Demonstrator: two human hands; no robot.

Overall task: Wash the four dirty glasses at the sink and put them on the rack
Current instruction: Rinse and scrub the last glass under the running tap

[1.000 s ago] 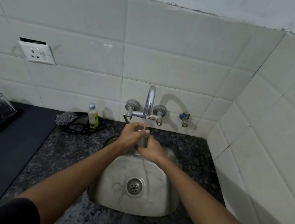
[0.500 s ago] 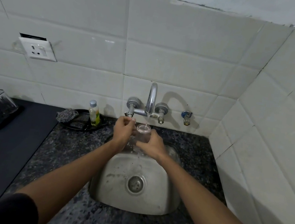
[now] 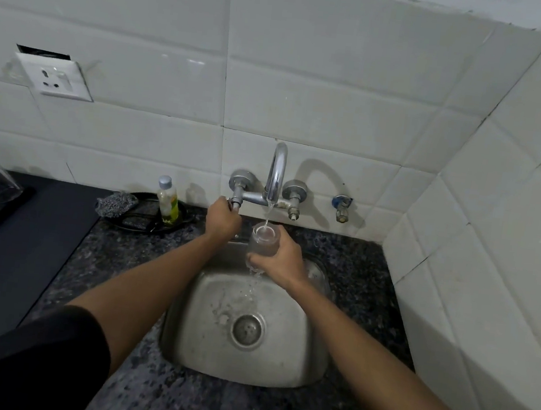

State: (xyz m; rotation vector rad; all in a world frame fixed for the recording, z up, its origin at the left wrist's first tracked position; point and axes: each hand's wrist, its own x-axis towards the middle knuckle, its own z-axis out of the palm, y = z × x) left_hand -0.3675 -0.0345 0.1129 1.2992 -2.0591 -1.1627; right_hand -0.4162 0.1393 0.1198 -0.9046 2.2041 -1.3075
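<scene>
The right grip (image 3: 282,255) wraps an upturned glass (image 3: 263,241) under the tap's stream; left of it, the left grip (image 3: 223,221) curls round the tap handle (image 3: 235,202). No readable writing.

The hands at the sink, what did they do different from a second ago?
The left hand let go of the glass and moved up and left to grip the left tap handle. The right hand now holds the glass alone, upright under the running water from the spout. The soap bottle, scrubber and sink stayed put.

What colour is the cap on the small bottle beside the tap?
White, on the small yellow-green bottle; head view.
</scene>
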